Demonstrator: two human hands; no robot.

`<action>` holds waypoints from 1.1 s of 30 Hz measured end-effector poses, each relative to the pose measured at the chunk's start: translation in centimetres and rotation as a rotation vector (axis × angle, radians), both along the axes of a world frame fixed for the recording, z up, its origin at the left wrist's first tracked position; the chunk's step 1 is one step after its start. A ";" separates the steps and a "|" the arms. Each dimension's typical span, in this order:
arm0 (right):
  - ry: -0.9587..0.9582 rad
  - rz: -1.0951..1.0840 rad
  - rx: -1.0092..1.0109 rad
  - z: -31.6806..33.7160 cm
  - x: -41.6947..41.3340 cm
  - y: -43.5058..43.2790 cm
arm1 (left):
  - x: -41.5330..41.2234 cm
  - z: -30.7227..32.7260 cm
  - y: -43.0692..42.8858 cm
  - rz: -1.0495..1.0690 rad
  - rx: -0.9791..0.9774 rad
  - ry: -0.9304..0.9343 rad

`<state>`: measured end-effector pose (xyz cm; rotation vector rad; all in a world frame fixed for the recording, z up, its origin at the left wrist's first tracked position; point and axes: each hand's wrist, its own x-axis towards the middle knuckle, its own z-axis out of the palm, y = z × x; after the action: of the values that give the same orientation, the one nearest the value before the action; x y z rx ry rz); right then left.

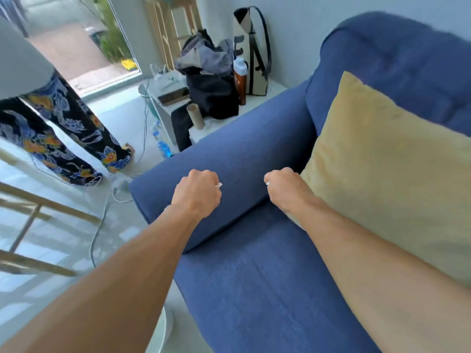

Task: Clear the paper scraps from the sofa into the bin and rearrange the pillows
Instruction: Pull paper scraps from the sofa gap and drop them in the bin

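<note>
Both my fists hover over the left armrest of the blue sofa [242, 149]. My left hand [196, 192] is curled tight, and a small white paper scrap [219, 184] pokes out between its fingers. My right hand [285, 189] is also curled, with a sliver of white paper [267, 183] showing at its knuckles. A yellow pillow [390, 174] leans against the sofa back, just right of my right hand. The blue seat cushion [267, 289] below my arms shows no scraps. No bin is clearly in view.
Another person in patterned trousers [63, 138] stands on the floor at the left. Beyond the armrest a low white table [229, 123] carries a dark backpack [209, 80], a bottle and a cardboard tube. Cables [102, 220] trail across the floor. A wooden frame [30, 215] stands at far left.
</note>
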<state>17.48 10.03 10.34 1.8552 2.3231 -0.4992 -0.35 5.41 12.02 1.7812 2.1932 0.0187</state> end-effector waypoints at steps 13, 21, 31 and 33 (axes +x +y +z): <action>0.015 0.120 0.360 26.3 -6.5 -7.7 | -8.5 25.6 -9.3 0.055 0.396 0.027; 0.041 0.256 0.553 34.7 -13.9 -14.0 | -15.5 33.8 -18.6 0.185 0.539 0.082; 0.231 0.635 0.665 40.5 -28.8 -23.4 | -26.4 39.8 -33.4 0.540 0.604 0.241; 0.275 0.704 0.668 41.1 -30.5 -25.0 | -27.3 40.4 -35.5 0.611 0.597 0.296</action>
<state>-13.02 -14.94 51.45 0.9906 3.3707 0.1501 -27.70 -30.11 52.40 1.3228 3.1117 0.6415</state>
